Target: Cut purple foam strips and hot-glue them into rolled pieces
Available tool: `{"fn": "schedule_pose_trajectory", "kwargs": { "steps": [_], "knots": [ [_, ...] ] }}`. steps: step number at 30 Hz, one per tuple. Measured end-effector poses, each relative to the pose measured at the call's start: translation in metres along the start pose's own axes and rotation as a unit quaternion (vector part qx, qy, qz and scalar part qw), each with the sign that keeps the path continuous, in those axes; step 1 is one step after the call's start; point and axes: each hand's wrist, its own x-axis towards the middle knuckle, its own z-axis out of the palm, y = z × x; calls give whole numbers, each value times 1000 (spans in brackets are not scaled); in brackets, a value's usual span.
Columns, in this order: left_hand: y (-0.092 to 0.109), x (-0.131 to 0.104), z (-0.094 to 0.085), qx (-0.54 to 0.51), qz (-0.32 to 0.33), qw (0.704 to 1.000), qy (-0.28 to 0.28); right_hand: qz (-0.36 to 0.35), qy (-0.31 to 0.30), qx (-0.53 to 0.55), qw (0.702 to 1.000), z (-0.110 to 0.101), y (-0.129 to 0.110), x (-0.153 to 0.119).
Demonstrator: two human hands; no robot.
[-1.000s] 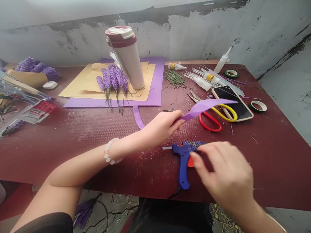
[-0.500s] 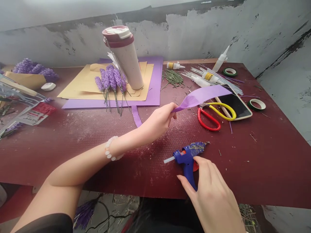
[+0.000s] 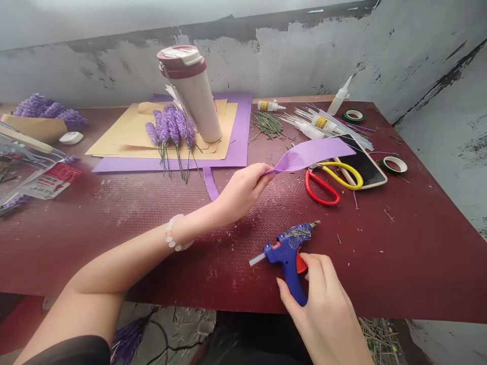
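My left hand [image 3: 243, 191] pinches one end of a flat purple paper strip [image 3: 315, 153]. The strip is twisted at my fingers, and its free end reaches right over the scissors [image 3: 323, 187] and towards the phone [image 3: 369, 170]. Near the table's front edge, a blue hot glue gun [image 3: 291, 243] with a red trigger points up and right. My right hand [image 3: 325, 304] is loosely curled about its handle, thumb on the left and fingertips by the trigger. A clear glue stick sticks out of the gun's rear; dry bits cling to its nozzle end.
Lavender stems [image 3: 173, 126] lie on kraft paper [image 3: 125, 137] over purple sheets [image 3: 228, 157], beside a tall tumbler [image 3: 198, 99]. Behind the scissors are glue bottles [image 3: 339, 97], cut green stems [image 3: 267, 125] and green tape rolls [image 3: 393, 165]. Wrapped lavender [image 3: 45, 109] is at the left.
The view has shifted slightly. The glue gun has turned a little, its rear end moving down and left along with my right hand, and more of the trigger shows. My left hand keeps the strip.
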Motion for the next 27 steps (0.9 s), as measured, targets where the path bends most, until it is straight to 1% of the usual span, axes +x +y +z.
{"fn": "schedule_pose_trajectory", "kwargs": {
  "steps": [2, 4, 6, 7, 9, 10, 11, 12, 14, 15, 16, 17, 19, 22, 24, 27],
  "knots": [
    [-1, -1, 1, 10, 6, 1000, 5, 25, 14, 57, 998, -1, 6, -6],
    [-4, -2, 4, 31, 16, 999, 18, 65, 22, 129, 989, -1, 9, -14],
    [-8, -4, 7, 58, 41, 997, 41, 125, 37, 223, 966, -2, 9, -21],
    [-11, -4, 10, 71, 60, 994, 52, 163, 51, 277, 946, -4, 8, -24],
    [-15, -6, 13, 86, 102, 989, 64, 256, 98, 382, 883, -7, 7, -25],
    [-17, -6, 14, 90, 119, 987, 64, 290, 119, 427, 848, -10, 8, -24],
    [-18, -7, 15, 92, 132, 985, 62, 307, 137, 463, 820, -12, 9, -21],
    [-18, -7, 16, 91, 143, 984, 59, 299, 130, 506, 799, -15, 11, -17],
    [-17, -7, 15, 79, 158, 983, 55, 233, 43, 612, 754, -21, 16, -6],
    [-16, -7, 15, 69, 161, 983, 52, 221, 38, 644, 731, -23, 18, -1],
    [-14, -7, 14, 58, 159, 984, 47, 259, 49, 649, 714, -24, 18, 4],
    [-13, -7, 13, 48, 152, 986, 36, 267, 55, 660, 700, -25, 17, 9],
    [-9, -8, 12, 40, 127, 991, 10, 293, 80, 670, 677, -23, 12, 17],
    [-4, -11, 11, 46, 103, 994, -10, 304, 92, 687, 654, -15, 5, 25],
    [-1, -13, 10, 49, 103, 993, -15, 302, 94, 692, 650, -10, 5, 28],
    [3, -14, 9, 39, 103, 993, -36, 306, 83, 683, 658, -5, 7, 31]
  ]
}}
